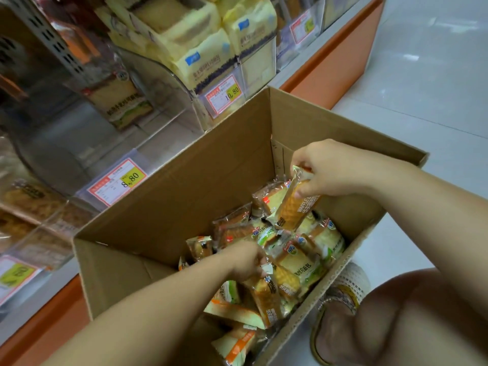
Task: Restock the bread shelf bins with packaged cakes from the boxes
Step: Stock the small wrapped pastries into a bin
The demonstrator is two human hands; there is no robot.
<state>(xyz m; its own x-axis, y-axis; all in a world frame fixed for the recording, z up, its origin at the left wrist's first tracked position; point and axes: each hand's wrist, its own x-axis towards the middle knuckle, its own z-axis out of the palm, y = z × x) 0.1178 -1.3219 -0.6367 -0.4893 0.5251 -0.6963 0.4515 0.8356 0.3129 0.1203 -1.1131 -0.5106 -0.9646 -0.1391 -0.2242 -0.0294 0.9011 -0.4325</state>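
Note:
An open cardboard box (224,154) stands on the floor in front of the shelf, with several packaged cakes (303,262) piled in its right half. My right hand (324,167) pinches the top edge of an orange waffle cake packet (293,207) and holds it upright above the pile. My left hand (248,260) reaches down into the box and grips the sealed end of another orange packet (266,294) lying on the pile.
Clear plastic shelf bins (87,143) line the shelf to the left, some holding bread packs, with price tags (118,180) on their fronts. Yellow bread bags (200,40) fill the bins behind the box. An orange shelf base (332,64) borders the pale floor. My knee (412,318) is at the lower right.

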